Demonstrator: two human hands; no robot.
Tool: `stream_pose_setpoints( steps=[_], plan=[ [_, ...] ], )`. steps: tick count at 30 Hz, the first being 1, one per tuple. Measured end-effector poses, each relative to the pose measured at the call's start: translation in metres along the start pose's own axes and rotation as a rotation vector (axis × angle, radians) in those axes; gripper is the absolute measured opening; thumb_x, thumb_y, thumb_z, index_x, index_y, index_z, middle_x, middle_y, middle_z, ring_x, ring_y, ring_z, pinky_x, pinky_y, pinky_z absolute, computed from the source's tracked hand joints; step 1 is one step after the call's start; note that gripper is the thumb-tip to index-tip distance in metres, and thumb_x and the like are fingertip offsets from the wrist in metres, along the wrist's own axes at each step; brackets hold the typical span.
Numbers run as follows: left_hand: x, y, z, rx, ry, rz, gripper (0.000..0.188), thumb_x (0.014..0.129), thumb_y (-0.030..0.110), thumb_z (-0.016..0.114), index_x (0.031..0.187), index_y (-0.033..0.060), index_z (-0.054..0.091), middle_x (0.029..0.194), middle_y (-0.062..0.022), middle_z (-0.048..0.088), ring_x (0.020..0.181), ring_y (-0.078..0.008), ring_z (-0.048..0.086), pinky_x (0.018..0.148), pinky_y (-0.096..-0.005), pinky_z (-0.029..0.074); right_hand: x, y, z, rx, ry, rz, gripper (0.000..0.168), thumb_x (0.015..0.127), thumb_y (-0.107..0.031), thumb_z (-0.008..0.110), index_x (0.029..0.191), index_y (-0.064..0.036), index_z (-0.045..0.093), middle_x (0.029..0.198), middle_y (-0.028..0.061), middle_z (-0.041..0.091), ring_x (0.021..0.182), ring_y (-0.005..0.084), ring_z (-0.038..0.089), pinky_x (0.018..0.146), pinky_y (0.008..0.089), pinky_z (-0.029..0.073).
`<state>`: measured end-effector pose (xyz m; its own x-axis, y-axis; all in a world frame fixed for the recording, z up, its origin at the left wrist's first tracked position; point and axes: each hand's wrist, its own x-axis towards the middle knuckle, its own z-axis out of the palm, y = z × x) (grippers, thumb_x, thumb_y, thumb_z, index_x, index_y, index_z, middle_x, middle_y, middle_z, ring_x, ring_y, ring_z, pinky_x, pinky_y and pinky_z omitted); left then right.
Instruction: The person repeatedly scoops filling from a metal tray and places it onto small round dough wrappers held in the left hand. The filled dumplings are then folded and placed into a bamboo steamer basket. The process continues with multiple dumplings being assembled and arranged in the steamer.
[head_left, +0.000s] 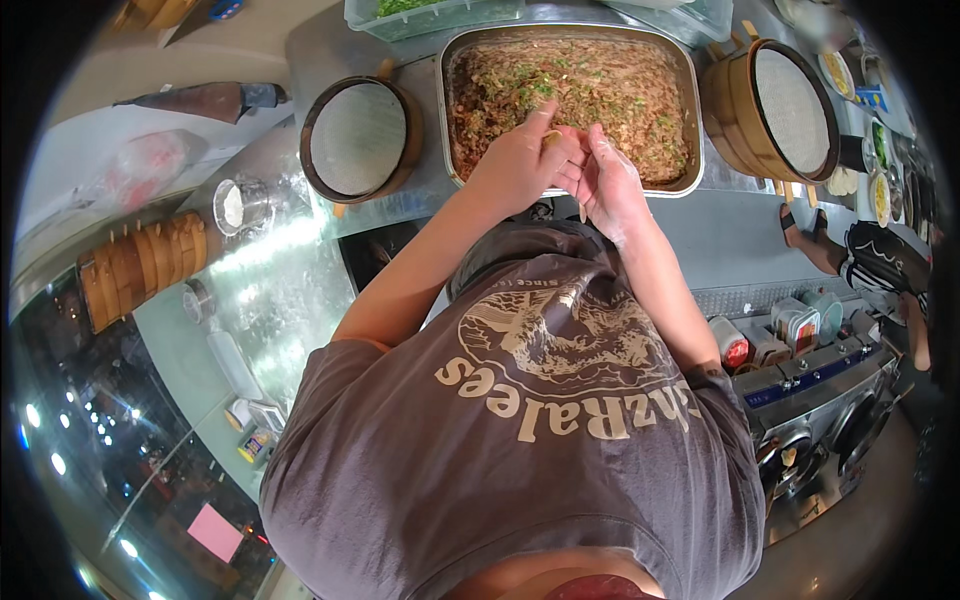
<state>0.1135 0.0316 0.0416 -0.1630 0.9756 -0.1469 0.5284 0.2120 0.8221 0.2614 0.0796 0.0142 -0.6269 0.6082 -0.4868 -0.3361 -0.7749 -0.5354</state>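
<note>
Over the near edge of a metal tray (697, 169) of minced filling (600, 90) with chopped greens, my two hands meet. My left hand (525, 161) is bent inward, its index finger stretched over the filling. A small yellowish thing (553, 138) shows by its thumb and fingers; what it is and whether it is gripped is unclear. My right hand (611, 180) is cupped, palm turned up and inward, with pale powder on the skin. Its fingers overlap those of my left hand, hiding whatever may lie between them.
Round steamers with mesh liners flank the tray, one left (358, 139), one right (795, 112). Plastic tubs (442, 22) stand behind it. Left are a container of white powder (234, 206) and stacked steamer baskets (142, 262). At right, another person (881, 259) is near a cooking station (817, 405).
</note>
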Motion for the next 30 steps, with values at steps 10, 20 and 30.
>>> stream_pose_setpoints(
  steps=[10,20,30],
  plan=[
    [-0.006,-0.035,0.015,-1.115,-0.091,-0.425,0.031,0.093,0.019,0.058,0.116,-0.0016,0.054,0.104,-0.0086,0.062,0.093,-0.0167,0.064,0.082,-0.0285,0.056,0.005,0.013,0.000,-0.759,0.202,-0.285,0.027,0.094,-0.008,0.050,0.117,0.005,0.058,0.089,0.0082,0.067,0.075,0.0131,0.063,0.067,0.0260,0.051],
    [0.006,-0.027,0.016,-0.818,-0.021,-0.163,0.029,0.087,0.011,0.064,0.111,-0.0026,0.058,0.096,-0.0063,0.063,0.085,-0.0112,0.062,0.073,-0.0250,0.054,0.004,0.008,0.000,-0.803,0.304,-0.477,0.008,0.088,-0.007,0.062,0.090,0.001,0.062,0.072,0.0003,0.061,0.060,0.0070,0.052,0.058,0.0220,0.043],
    [0.014,-0.006,-0.005,-0.541,-0.158,-0.140,0.027,0.082,0.013,0.068,0.105,-0.0008,0.065,0.090,-0.0060,0.066,0.080,-0.0093,0.060,0.069,-0.0238,0.049,-0.004,-0.004,0.005,-0.562,0.202,-0.288,0.010,0.091,-0.012,0.058,0.092,-0.002,0.058,0.069,-0.0015,0.056,0.059,0.0060,0.048,0.053,0.0218,0.039]
  ],
)
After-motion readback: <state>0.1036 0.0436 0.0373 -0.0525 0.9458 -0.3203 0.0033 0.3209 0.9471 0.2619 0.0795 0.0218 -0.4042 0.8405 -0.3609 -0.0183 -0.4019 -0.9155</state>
